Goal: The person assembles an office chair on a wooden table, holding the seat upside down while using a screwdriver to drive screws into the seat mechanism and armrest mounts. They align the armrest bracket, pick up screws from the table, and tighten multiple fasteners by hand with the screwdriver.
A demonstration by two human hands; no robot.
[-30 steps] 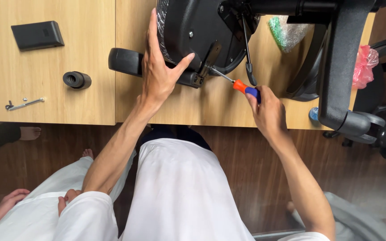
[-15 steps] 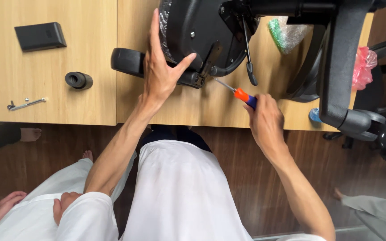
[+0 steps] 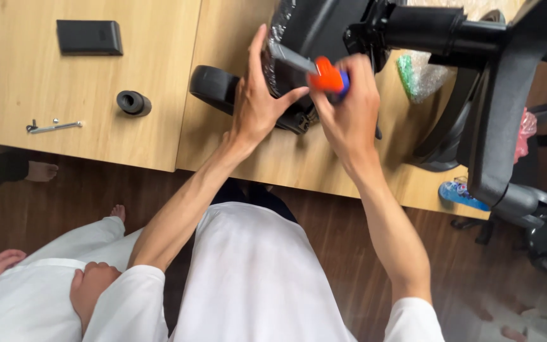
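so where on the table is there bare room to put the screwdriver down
Bare wood lies between the black ring and the chair wheel, and along the near table edge below the small metal key. It is crowded around the chair base, where both hands work.

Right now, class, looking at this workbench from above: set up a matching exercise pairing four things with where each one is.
Things:
1. screwdriver
2. black rectangular block
3. black ring-shaped part
4. left hand

Places:
A. far left of the table
B. flat against the black chair part
C. gripped in the right hand
D. near the small metal key

Pairs: 1-C, 2-A, 3-D, 4-B
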